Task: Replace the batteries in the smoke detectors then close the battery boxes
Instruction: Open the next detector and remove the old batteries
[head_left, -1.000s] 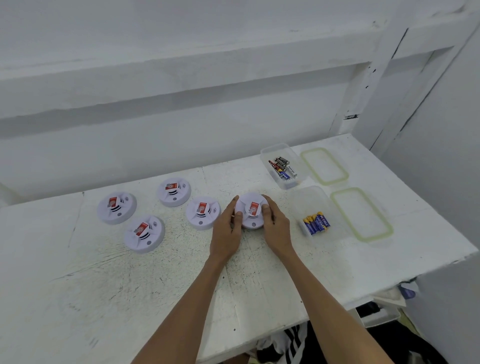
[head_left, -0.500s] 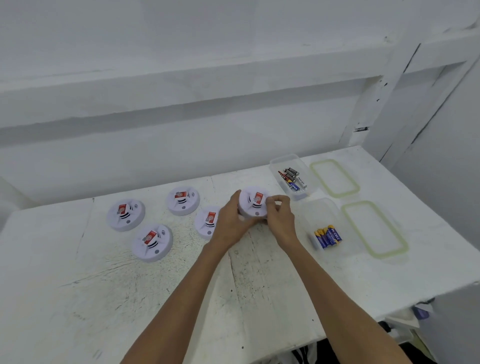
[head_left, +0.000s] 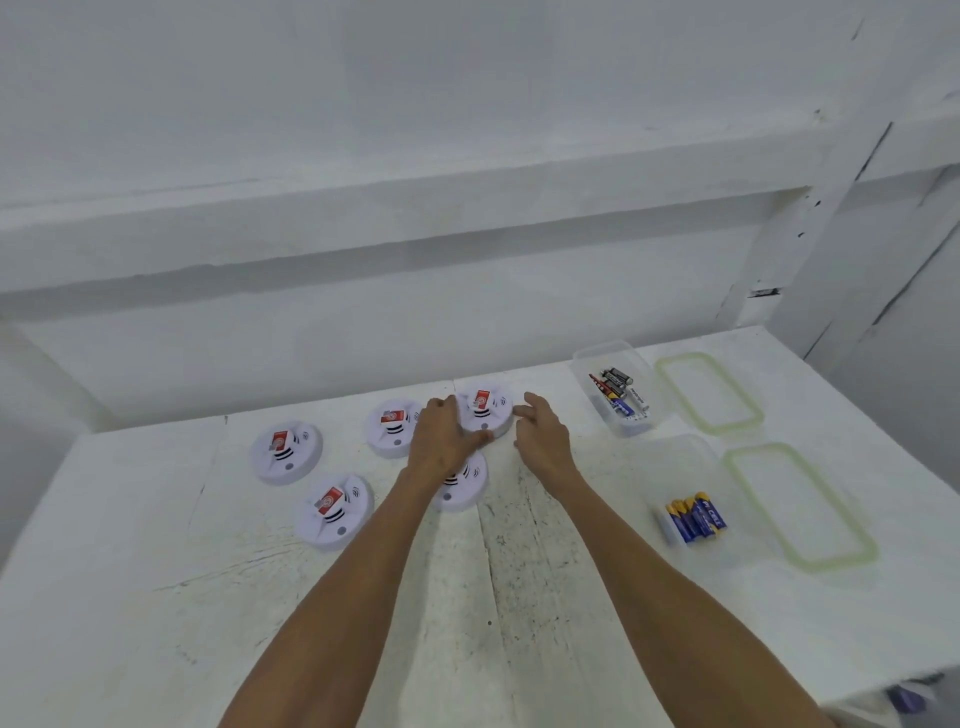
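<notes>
Detector (head_left: 485, 410): shifted rearward; battery box apparently still unopened.
Left hand (head_left: 440, 441): grips its rim.
Right hand (head_left: 543, 441): fingers relaxed, released, alongside.

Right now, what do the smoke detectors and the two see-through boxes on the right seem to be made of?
Each smoke detector: likely moulded plastic, white, smooth with a soft sheen and slotted vents. The far box and near box: probably clear plastic, since the batteries and table show through the walls; glass cannot be ruled out.
</notes>
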